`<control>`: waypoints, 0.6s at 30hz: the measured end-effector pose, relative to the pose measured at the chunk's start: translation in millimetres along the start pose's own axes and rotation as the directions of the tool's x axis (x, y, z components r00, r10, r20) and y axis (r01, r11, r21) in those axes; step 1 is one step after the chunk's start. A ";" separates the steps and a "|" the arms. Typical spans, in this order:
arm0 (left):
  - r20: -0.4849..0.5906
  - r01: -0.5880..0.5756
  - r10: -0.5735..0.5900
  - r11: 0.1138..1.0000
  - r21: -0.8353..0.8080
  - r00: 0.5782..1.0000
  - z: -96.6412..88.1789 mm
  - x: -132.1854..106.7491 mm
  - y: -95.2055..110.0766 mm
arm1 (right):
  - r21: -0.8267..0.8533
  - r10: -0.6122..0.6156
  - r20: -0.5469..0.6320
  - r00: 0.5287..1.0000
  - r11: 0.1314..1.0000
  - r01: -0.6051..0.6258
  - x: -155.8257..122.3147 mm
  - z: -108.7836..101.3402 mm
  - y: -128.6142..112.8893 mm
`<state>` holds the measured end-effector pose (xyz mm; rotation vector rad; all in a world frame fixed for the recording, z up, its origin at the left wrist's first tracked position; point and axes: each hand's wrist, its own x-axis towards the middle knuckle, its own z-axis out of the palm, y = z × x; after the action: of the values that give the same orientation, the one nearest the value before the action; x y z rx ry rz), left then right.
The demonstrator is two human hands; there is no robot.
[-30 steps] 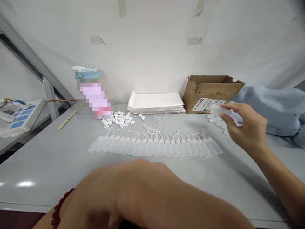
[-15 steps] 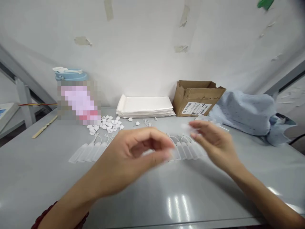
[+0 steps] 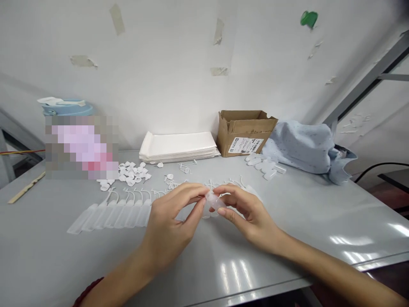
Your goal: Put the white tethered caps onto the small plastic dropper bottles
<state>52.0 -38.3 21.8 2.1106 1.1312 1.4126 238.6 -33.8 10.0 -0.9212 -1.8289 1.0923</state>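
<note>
Over the middle of the table, my right hand (image 3: 252, 213) closes thumb and fingers around a small translucent plastic tube (image 3: 217, 203), held tilted. My left hand (image 3: 175, 217) is pinched at the tube's upper left end. A whitish bit shows by its fingertips, too small to make out. Behind and to the left of my hands runs a row of similar tubes (image 3: 118, 214) lying side by side, with thin white loops (image 3: 145, 194) at their far ends. Part of the row is hidden by my hands. Small white caps (image 3: 131, 172) are heaped beyond it.
A stack of white padded envelopes (image 3: 179, 145) and an open cardboard box (image 3: 243, 132) stand against the wall. Loose clear tubes (image 3: 265, 166) lie before the box, beside a light blue cloth (image 3: 297, 147). A wooden stick (image 3: 27, 187) lies at far left.
My hands have come together from apart. My right hand has moved left with the tube, and my left fingers have closed at its end. The camera view has turned rightward.
</note>
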 end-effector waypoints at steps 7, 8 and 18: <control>-0.045 -0.182 0.189 0.974 0.133 0.981 1.6 -4.7 -1.7 | -0.037 -0.022 -0.014 1.000 0.999 0.022 -1.2 1.3 2.5; -0.050 -0.213 0.223 0.964 0.157 0.974 2.6 -5.9 -2.5 | -0.033 -0.024 -0.015 1.000 0.999 0.023 -1.4 1.3 2.9; -0.047 -0.268 0.280 0.948 0.174 0.959 12.5 -11.3 -6.2 | 0.010 -0.016 -0.023 1.000 1.000 0.016 -1.5 2.2 3.1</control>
<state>58.5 -41.6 5.4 2.4309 1.0433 1.5754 237.7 -34.7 6.1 -0.9081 -1.8071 1.0765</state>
